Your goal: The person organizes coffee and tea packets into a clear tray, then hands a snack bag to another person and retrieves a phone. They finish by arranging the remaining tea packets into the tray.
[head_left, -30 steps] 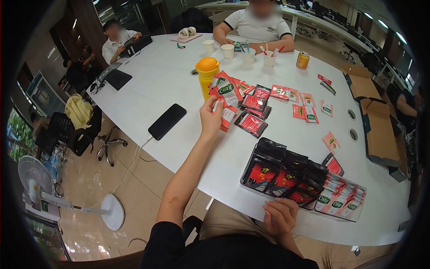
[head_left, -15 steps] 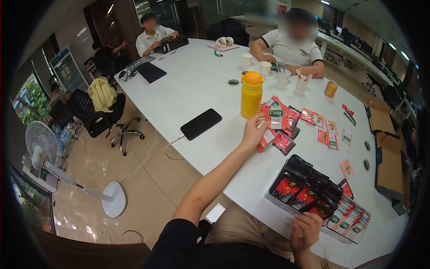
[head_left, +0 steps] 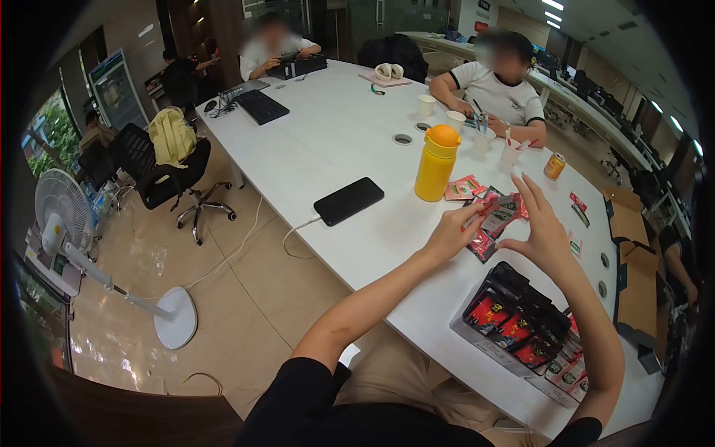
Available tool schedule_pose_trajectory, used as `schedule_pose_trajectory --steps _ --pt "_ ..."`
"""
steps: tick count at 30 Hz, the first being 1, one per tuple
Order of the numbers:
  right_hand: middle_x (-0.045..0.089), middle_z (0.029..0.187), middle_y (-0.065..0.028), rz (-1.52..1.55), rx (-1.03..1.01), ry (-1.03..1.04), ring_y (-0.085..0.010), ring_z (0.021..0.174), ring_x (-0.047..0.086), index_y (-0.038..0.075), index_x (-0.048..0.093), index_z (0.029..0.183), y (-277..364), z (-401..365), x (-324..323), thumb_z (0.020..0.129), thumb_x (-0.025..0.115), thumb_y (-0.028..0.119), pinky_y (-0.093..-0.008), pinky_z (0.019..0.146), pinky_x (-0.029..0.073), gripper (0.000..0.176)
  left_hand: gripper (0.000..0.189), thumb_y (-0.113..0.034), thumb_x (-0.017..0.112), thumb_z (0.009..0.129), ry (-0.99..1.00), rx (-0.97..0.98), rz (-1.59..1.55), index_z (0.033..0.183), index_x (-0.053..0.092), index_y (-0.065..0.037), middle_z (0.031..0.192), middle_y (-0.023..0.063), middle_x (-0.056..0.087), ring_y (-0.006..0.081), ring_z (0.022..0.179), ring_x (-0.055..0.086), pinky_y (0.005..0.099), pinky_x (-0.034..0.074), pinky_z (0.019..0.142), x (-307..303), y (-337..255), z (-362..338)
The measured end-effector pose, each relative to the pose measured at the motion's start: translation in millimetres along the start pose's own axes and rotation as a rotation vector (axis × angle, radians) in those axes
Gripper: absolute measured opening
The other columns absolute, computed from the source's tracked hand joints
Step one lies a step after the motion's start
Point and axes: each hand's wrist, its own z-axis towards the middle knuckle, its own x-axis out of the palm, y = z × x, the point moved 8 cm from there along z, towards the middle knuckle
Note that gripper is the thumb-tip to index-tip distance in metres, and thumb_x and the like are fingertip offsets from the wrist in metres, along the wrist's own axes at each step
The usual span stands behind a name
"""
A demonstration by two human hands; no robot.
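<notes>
White bench (head_left: 279, 167) is bearing a bottle (head_left: 436, 170); left hand (head_left: 450, 235) is holding sachets (head_left: 500, 216), right hand (head_left: 547, 238) is curving wide nearby.

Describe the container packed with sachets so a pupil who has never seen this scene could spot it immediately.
Start with the big white table and find its near edge. There, partly behind the right forearm, sits a container of black-and-red sachets and pink ones. Unlike the loose sachets lying beyond it, these are packed together in rows.
</notes>
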Motion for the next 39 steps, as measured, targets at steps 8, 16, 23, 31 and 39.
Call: schedule_pose_trajectory --steps 8,16,23,31,39 --pt "0.067 0.086 -0.0124 -0.052 0.082 0.231 -0.033 0.083 0.065 0.008 0.06 0.1 -39 33 53 0.065 0.078 0.012 -0.0423 0.069 0.05 0.04 0.029 -0.007 0.057 0.091 0.079 -0.193 -0.077 0.12 0.059 -0.002 0.1 0.0139 0.07 0.0156 0.086 0.068 0.0279 0.052 0.07 1 5 1" --pt "0.067 0.088 -0.0109 -0.104 0.074 0.097 -0.0328 0.082 0.063 0.006 0.058 0.091 -52 13 3 0.075 0.07 0.008 -0.0433 0.066 0.048 0.02 0.044 -0.001 0.058 0.085 0.112 -0.33 0.115 0.128 0.05 -0.008 0.123 0.0123 0.059 0.0253 0.111 0.06 0.0376 0.047 0.09 0 71 -10" --pt "0.068 0.083 -0.0131 0.233 0.156 0.003 -0.0304 0.077 0.067 0.002 0.056 0.092 -21 -34 -47 0.077 0.066 -0.003 -0.0353 0.068 0.05 0.019 0.043 -0.006 0.065 0.082 0.148 -0.069 0.651 0.123 0.055 -0.009 0.123 0.0088 0.055 0.028 0.111 0.054 0.0381 0.046 0.091 -7 31 -10" --pt "0.07 0.085 -0.0083 0.692 0.09 0.167 -0.0181 0.084 0.07 -0.002 0.062 0.089 37 -68 -77 0.076 0.067 -0.006 -0.0263 0.076 0.054 0.015 0.08 -0.065 0.044 0.09 0.569 -0.166 -0.623 0.141 0.04 -0.004 0.14 0.0108 0.046 0.0218 0.129 0.043 0.0392 0.035 0.106 16 -121 -19" --pt "0.066 0.088 -0.0091 0.66 0.039 0.211 -0.0164 0.075 0.063 0.0 0.067 0.094 60 -82 -82 0.069 0.074 -0.003 -0.0259 0.065 0.05 0.026 0.062 -0.041 0.035 0.103 0.691 -0.34 -0.79 0.148 0.02 0.0 0.132 0.0161 0.05 0.0214 0.115 0.054 0.0325 0.044 0.096 42 -178 -90"
